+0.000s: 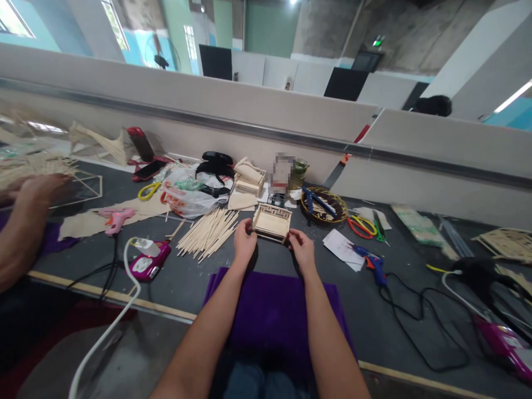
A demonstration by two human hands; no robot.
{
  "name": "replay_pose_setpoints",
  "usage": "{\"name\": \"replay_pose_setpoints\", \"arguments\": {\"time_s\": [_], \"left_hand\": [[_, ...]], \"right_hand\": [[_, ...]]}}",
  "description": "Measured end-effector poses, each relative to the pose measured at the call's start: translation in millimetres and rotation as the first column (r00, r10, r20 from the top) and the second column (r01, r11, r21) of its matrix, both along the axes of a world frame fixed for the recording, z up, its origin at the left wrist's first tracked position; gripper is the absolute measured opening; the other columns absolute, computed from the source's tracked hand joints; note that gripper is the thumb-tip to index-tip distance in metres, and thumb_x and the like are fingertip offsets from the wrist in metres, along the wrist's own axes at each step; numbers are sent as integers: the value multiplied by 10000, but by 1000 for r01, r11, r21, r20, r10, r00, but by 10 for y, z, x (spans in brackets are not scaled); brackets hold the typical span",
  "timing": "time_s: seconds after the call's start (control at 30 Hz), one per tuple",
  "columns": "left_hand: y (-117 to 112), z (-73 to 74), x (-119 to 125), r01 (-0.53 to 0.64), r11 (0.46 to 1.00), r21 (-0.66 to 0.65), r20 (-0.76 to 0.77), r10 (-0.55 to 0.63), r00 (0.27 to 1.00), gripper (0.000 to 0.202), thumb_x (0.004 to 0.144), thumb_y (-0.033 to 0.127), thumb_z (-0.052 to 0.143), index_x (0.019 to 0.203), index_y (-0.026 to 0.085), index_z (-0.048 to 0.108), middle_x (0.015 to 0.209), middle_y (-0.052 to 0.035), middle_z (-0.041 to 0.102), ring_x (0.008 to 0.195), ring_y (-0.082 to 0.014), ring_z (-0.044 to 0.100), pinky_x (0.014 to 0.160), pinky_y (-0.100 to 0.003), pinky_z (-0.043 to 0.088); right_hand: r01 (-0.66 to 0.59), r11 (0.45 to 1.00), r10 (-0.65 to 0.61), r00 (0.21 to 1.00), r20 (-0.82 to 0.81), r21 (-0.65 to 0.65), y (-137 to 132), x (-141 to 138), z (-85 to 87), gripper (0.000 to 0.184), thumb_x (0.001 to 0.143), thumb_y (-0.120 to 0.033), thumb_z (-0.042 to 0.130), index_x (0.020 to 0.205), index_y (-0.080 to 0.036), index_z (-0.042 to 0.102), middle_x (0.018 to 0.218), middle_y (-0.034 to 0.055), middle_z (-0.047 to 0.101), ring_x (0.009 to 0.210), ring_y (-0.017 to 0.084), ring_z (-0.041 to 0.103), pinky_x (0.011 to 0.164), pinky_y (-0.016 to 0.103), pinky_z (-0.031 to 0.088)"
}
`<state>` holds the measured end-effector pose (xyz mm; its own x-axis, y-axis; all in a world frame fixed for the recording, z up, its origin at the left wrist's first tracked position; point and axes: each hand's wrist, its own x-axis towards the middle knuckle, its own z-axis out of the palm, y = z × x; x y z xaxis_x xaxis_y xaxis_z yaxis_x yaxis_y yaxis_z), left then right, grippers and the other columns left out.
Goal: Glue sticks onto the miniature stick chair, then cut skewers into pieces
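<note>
A small wooden tray-like box (pixel 271 224) with a latticed back rail sits on the dark table in front of me. My left hand (pixel 245 241) grips its left side, fingers curled at the front corner. At the opposite side, my right hand (pixel 301 247) pinches the right front corner. Below both wrists lies a folded purple cloth (pixel 270 305). Just left of the box is a spread pile of thin wooden sticks (pixel 208 234). White paper cards (pixel 343 249) lie to the right of my right hand.
A blue glue gun (pixel 376 267) with a looping black cable lies right; a pink glue gun (pixel 118 218) and magenta power strip (pixel 150 261) lie left. A wicker basket (pixel 341 217) holds blue pliers. A co-worker's hand (pixel 39 194) is at the far left.
</note>
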<state>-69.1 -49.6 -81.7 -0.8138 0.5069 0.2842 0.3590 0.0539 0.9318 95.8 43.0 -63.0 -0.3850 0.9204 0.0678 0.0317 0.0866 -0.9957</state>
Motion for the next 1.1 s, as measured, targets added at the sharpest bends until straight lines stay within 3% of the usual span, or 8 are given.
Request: {"name": "replay_pose_setpoints", "arguments": {"time_s": [0.23,0.73,1.1], "left_hand": [[-7,42,46,43,999,4,-7,-43,999,440,657,40,523,1072,172,588,1046,-77,662,929,-193,625,884,-345,484],[-30,119,93,53,998,-17,-6,-53,999,436,655,55,536,1068,178,602,980,-56,686,841,-192,623,779,-311,478],[-6,73,64,49,999,20,35,-50,998,461,653,41,519,1085,179,607,1034,-68,685,920,-201,628,895,-354,476]], "right_hand": [[-3,1000,3,1000,0,-25,-20,3,14,418,681,-395,608,1017,-156,680,1008,123,741,851,237,688,550,279,518],[-50,998,49,998,-24,-38,-53,-37,38,467,672,-390,598,1064,-151,676,980,105,749,779,214,686,477,245,494],[-49,999,48,999,-7,-21,-63,-47,26,504,685,-427,605,1092,-137,672,922,102,742,716,199,655,466,249,486]]}}
